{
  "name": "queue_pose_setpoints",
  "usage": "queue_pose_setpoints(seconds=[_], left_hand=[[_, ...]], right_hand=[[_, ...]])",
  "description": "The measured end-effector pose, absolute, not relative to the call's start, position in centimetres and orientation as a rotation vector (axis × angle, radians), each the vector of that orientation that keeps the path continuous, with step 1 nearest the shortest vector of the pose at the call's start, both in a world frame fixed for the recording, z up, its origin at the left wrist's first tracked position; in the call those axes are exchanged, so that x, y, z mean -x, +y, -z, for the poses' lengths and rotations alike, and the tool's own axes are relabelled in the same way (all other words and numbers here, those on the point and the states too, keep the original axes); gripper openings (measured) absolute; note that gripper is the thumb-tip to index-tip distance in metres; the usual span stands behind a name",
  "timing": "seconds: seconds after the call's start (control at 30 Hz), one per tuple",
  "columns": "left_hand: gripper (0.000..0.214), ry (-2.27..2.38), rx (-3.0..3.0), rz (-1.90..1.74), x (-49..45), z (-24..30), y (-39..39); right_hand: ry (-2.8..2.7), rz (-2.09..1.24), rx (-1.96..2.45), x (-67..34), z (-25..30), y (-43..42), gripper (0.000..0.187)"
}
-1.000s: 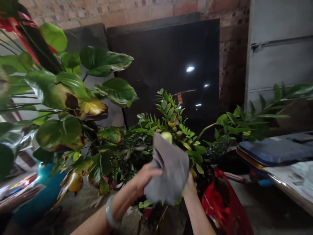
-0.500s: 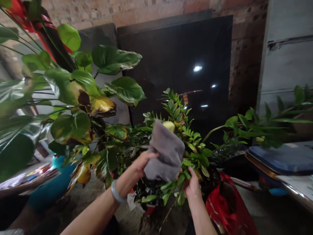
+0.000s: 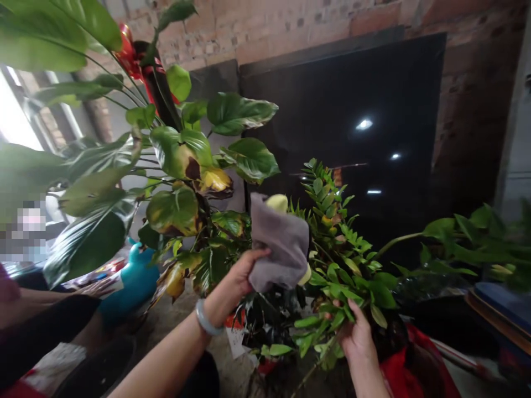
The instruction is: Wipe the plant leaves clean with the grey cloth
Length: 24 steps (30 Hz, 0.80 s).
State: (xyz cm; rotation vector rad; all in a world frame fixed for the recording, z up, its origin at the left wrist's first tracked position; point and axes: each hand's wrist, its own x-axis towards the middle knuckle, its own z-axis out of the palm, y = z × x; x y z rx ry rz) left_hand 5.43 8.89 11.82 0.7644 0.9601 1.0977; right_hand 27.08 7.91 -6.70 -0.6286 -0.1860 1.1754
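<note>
a grey cloth (image 3: pixel 280 246) with yellowish edges is held by the left hand (image 3: pixel 243 273), its near side pinched under the thumb and the rest spread upward, in front of the dark foliage. a pale bracelet (image 3: pixel 206 319) is worn on the left wrist. leaves of a low green plant (image 3: pixel 338 279) are touched from below by the right hand (image 3: pixel 354 329); its fingers are partly hidden among them, so whether a stem is gripped cannot be told. the cloth is placed to the left of this plant, and to its own left a large-leaved plant (image 3: pixel 173 213) is seen, some leaves browned and yellowed. a red bag (image 3: pixel 410 367) is seen just beside the right forearm. at far left, a teal object (image 3: pixel 130 287) is seen near another person's hand (image 3: pixel 97 284). behind, a dark panel (image 3: pixel 332 116) is set before a brick wall (image 3: pixel 286 27).
</note>
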Motion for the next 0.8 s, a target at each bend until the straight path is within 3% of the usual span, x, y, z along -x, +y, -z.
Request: queue_pose_setpoints(seconds=[0.1,0.2,0.3,0.4,0.5,0.7,0.8], left_hand=[[0.027,1.062,-0.721,-0.677,-4.9,-6.4,6.3],[0.032,0.950,-0.793,-0.556,-2.6,-4.5,2.6],[0.034,0.869,-0.840,-0.702,-1.0,-8.1,1.9],[0.036,0.917,-0.897,-1.076,-1.2,-13.0,4.8],[0.037,1.027,-0.877,-1.304,-2.5,-13.8,8.1],[0.028,1.070,-0.867,-0.690,-2.9,-4.6,4.9],[0.034,0.981,-0.900,-0.580,-1.9,-4.9,3.0]], right_hand=[[-0.134,-1.188,0.674,-26.9,6.5,7.8,0.025],[-0.104,-1.203,0.698,-26.9,6.2,7.4,0.023],[-0.083,-1.206,0.710,-26.8,5.7,7.2,0.021],[-0.060,-1.196,0.714,-26.7,5.1,7.3,0.022],[-0.048,-1.183,0.710,-26.3,4.9,7.5,0.022],[-0.102,-1.192,0.714,-25.8,5.2,7.4,0.019],[-0.124,-1.182,0.719,-25.9,5.5,7.3,0.019]])
